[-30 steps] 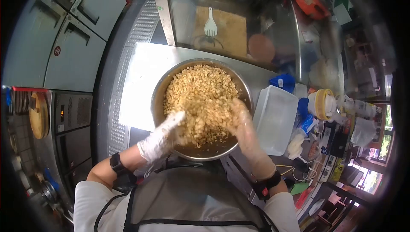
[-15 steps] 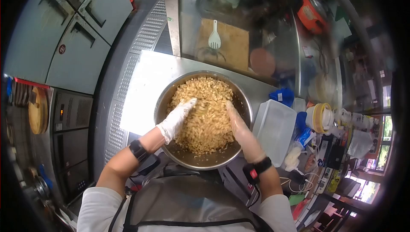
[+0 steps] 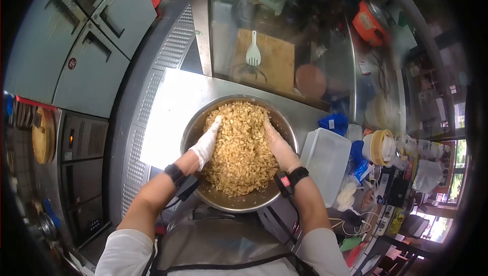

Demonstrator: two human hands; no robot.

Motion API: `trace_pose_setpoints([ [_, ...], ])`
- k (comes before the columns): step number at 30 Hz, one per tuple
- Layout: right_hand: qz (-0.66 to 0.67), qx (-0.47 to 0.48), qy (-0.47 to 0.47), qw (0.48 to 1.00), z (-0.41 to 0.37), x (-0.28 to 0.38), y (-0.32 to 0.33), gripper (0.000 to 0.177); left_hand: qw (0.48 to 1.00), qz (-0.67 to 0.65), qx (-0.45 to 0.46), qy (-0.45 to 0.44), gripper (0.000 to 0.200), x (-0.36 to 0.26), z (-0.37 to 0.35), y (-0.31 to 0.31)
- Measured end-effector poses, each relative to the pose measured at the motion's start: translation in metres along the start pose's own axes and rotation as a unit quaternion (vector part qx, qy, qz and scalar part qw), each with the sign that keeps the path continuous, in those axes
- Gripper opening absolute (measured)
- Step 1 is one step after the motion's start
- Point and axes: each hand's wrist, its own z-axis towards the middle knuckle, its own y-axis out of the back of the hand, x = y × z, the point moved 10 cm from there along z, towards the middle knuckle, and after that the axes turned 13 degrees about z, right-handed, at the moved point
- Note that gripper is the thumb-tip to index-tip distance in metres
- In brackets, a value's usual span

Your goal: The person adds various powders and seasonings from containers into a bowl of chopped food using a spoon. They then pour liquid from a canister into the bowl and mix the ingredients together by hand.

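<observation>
A large round metal bowl (image 3: 243, 208) stands on the steel worktop (image 3: 168, 118), heaped with pale, golden-brown chopped pieces (image 3: 241, 154). My left hand (image 3: 208, 143), in a whitish glove, presses into the left side of the heap, its fingertips near the far left edge. Opposite it, my right hand (image 3: 277, 143), in a clear glove, lies along the right side of the heap. Both palms face inward with the food between them. The fingers look stretched, their inner sides partly buried in the pieces.
Right of the bowl is a translucent plastic tub (image 3: 325, 161). Behind a glass pane, a wooden board (image 3: 279, 62) bears a pale slotted spatula (image 3: 253, 52). Blue packets, a yellow-rimmed container (image 3: 378, 147) and cables crowd the right. Grey cabinets (image 3: 91, 62) stand at left.
The heap between my hands has shifted and looks taller and less blurred. My right hand has moved slightly left, closer to my left hand. The whole view has tilted a little.
</observation>
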Motion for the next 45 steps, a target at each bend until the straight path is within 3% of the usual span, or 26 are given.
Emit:
trace_pose_setpoints([
  [2,0.082,-0.007,-0.136,0.987,0.004,-0.031,0.0,0.051,0.997,-0.067,0.035,0.034,0.078,0.004,-0.002,-0.011],
  [3,0.239,-0.017,-0.17,0.956,0.005,-0.049,-0.002,0.052,0.997,-0.067,0.035,0.028,0.078,-0.003,0.001,-0.01],
  [4,0.238,-0.016,-0.171,0.956,0.0,-0.052,0.005,0.052,0.996,-0.058,0.05,0.034,0.073,-0.002,-0.001,-0.013],
  [6,0.004,0.064,-0.069,0.996,-0.016,0.013,-0.013,0.052,0.996,-0.052,0.063,0.046,0.068,-0.003,-0.014,-0.016],
  [7,0.208,0.061,-0.114,0.97,-0.019,0.022,-0.029,0.054,0.996,0.033,0.071,0.036,0.064,-0.016,-0.028,-0.02],
  [8,0.205,0.063,-0.115,0.97,-0.018,0.025,-0.029,0.054,0.989,0.119,0.079,0.022,0.06,-0.032,-0.04,-0.025],
  [10,-0.02,0.057,-0.121,0.991,-0.018,0.025,-0.025,0.066,0.983,0.171,0.05,0.037,0.06,-0.042,-0.064,-0.031],
  [11,-0.063,0.012,-0.193,0.979,-0.026,0.028,-0.026,0.064,0.981,0.176,0.058,0.051,0.057,-0.054,-0.086,-0.039],
  [12,-0.064,0.013,-0.194,0.979,-0.031,0.024,-0.024,0.064,0.979,0.182,0.067,0.064,0.056,-0.065,-0.107,-0.046],
  [14,-0.124,0.144,-0.06,0.98,-0.04,0.042,-0.045,0.054,0.983,0.102,0.144,-0.055,0.056,-0.09,-0.13,-0.067],
  [15,-0.033,0.142,-0.072,0.987,-0.043,0.055,-0.048,0.045,0.979,0.128,0.136,-0.077,0.051,-0.102,-0.14,-0.065],
  [18,-0.11,0.118,0.014,0.987,-0.001,0.054,-0.028,0.041,0.993,0.065,0.087,-0.044,0.051,-0.074,-0.103,-0.033],
  [20,-0.248,0.122,0.091,0.957,0.047,0.032,-0.026,0.047,0.99,0.119,-0.035,-0.064,0.051,-0.069,-0.065,0.003],
  [22,-0.328,0.119,0.107,0.931,0.087,0.006,-0.036,0.05,0.997,0.035,-0.032,-0.055,0.049,-0.049,-0.023,0.005],
  [24,-0.126,0.128,-0.196,0.964,0.103,-0.064,-0.042,0.059,0.989,-0.141,-0.022,-0.031,0.048,-0.031,0.008,0.002],
  [25,-0.097,0.202,-0.095,0.97,0.102,-0.044,-0.055,0.066,0.989,-0.142,-0.022,-0.029,0.048,-0.024,0.016,0.006],
  [28,-0.097,0.217,-0.119,0.964,0.081,-0.036,-0.054,0.066,0.993,0.104,0.01,-0.059,0.051,-0.031,0.028,0.006],
  [31,-0.097,0.24,-0.161,0.952,0.049,-0.034,-0.054,0.067,0.975,0.204,0.062,-0.066,0.054,-0.071,-0.03,-0.022],
  [32,-0.097,0.248,-0.177,0.947,0.038,-0.029,-0.055,0.067,0.979,0.157,0.122,-0.037,0.053,-0.064,-0.043,-0.033],
  [34,-0.162,0.267,-0.166,0.935,0.003,0.016,-0.064,0.061,0.923,0.359,0.111,-0.08,0.053,-0.061,-0.06,-0.03],
  [37,-0.421,0.211,0.011,0.882,-0.014,0.048,-0.065,0.041,0.879,0.457,0.058,-0.124,0.052,-0.077,-0.09,-0.02],
  [38,-0.421,0.208,0.012,0.883,-0.01,0.045,-0.074,0.041,0.859,0.498,0.013,-0.118,0.052,-0.076,-0.093,-0.008],
  [40,-0.491,0.194,0.091,0.845,0.009,0.046,-0.102,0.036,0.83,0.539,0.026,-0.139,0.049,-0.074,-0.094,-0.007],
  [42,-0.495,0.338,0.026,0.8,0.038,0.007,-0.152,0.03,0.772,0.622,0.094,-0.091,0.057,-0.05,-0.091,-0.011],
  [44,-0.581,0.39,0.174,0.693,0.061,-0.027,-0.193,0.026,0.75,0.649,0.081,-0.102,0.064,-0.019,-0.075,-0.001],
  [45,-0.585,0.381,0.172,0.694,0.074,-0.027,-0.193,0.026,0.714,0.694,0.081,-0.053,0.065,-0.022,-0.079,-0.004],
])
